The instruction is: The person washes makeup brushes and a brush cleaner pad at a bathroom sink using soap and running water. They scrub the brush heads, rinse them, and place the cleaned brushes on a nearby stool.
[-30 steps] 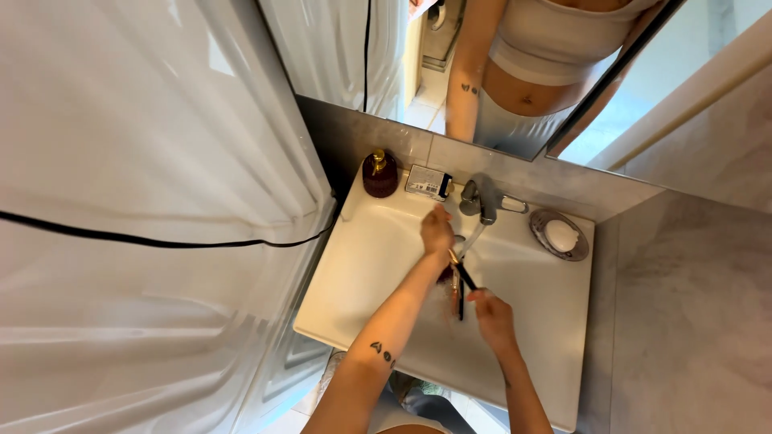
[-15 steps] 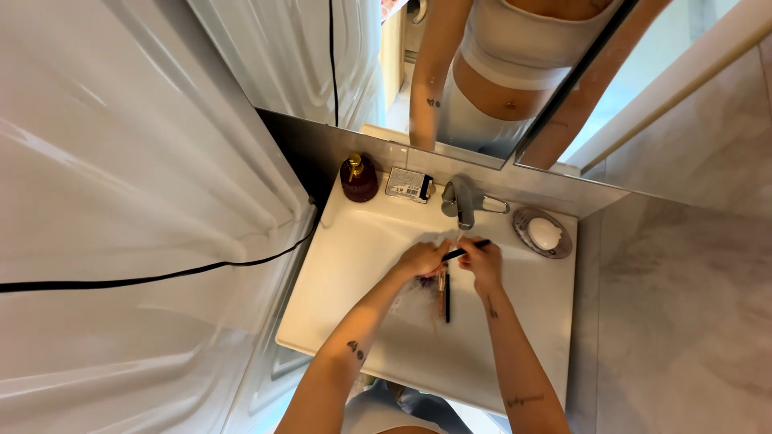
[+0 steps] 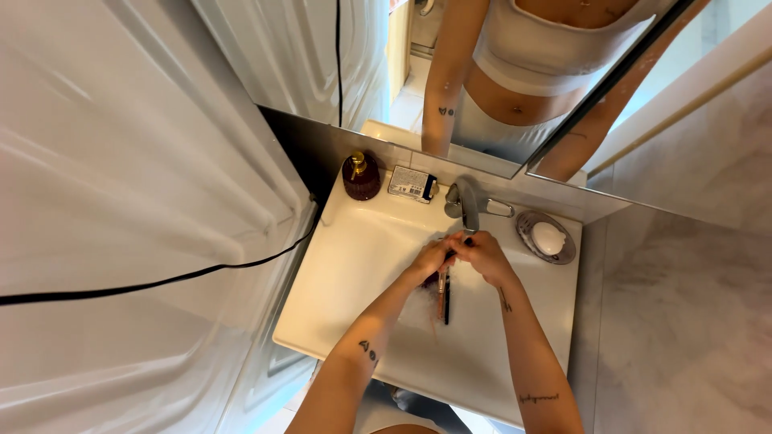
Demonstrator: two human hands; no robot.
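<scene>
My left hand [image 3: 430,259] and my right hand [image 3: 480,254] meet under the chrome tap [image 3: 467,205] over the white sink [image 3: 354,265]. Between them they grip a thin black makeup brush [image 3: 465,241], mostly hidden by my right fingers. Two more slim brushes, one black [image 3: 447,300] and one with a pinkish handle [image 3: 440,299], lie in the foamy basin just below my hands. Whether water runs from the tap I cannot tell.
A dark brown soap dispenser [image 3: 359,175] and a small flat box [image 3: 411,184] stand on the sink's back ledge. A metal dish with a white soap bar [image 3: 548,238] sits at the right. A white appliance with a black cable [image 3: 161,281] flanks the left; a mirror [image 3: 498,72] hangs above.
My right hand has come up from the basin's middle to join my left hand under the tap, closing over the black brush. The view has shifted slightly.
</scene>
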